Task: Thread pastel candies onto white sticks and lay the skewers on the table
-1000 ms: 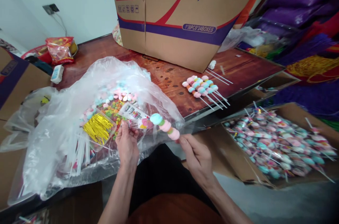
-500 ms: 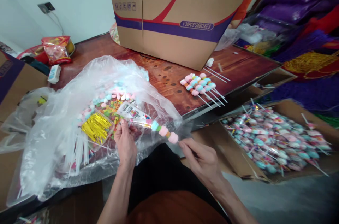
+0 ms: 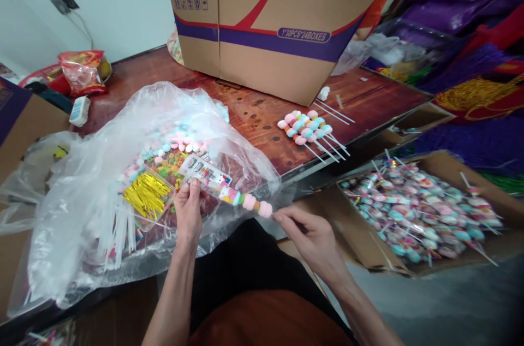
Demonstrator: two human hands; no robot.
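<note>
My right hand (image 3: 311,241) pinches the stick end of a candy skewer (image 3: 257,205) threaded with pink, blue, green and orange pieces. The skewer's far end is inside a clear printed wrapper (image 3: 218,190), whose end my left hand (image 3: 188,215) grips between thumb and fingers. Several flat printed wrappers (image 3: 207,169) lie just beyond that hand. Beside it, a clear tray holds gold twist ties (image 3: 148,194). Loose gummy rings (image 3: 170,163) and marshmallows (image 3: 180,144) lie on the plastic sheet behind, and white sticks (image 3: 120,234) to the left.
Unwrapped skewers (image 3: 306,126) lie on the wooden table (image 3: 249,111) before a large cardboard carton (image 3: 262,51). On the right, lower down, an open box (image 3: 368,250) is full of wrapped skewers (image 3: 421,215). Crumpled clear plastic (image 3: 98,166) spreads over the table's left side.
The candy skewer has slid up and left, deeper into the clear wrapper. My right hand followed it a little leftward, while my left hand kept its grip.
</note>
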